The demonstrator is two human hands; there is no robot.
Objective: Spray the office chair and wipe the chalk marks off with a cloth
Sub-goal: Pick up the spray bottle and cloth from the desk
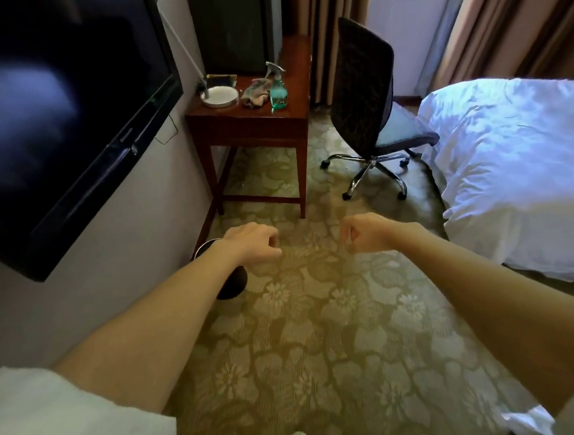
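A dark mesh-backed office chair (361,84) on a chrome wheeled base stands between the wooden side table (254,122) and the bed. On the table stand a green spray bottle (277,92) and, just left of it, a crumpled cloth (255,92). Both of my arms reach forward over the carpet, well short of the table. My left hand (253,242) and my right hand (366,233) hang with loosely curled fingers and hold nothing. No chalk marks show on the chair from here.
A large dark TV (47,109) hangs on the left wall. A black bin (229,287) sits by the wall under my left forearm. A white bed (522,164) fills the right side. A white dish (219,97) sits on the table. Patterned carpet lies ahead.
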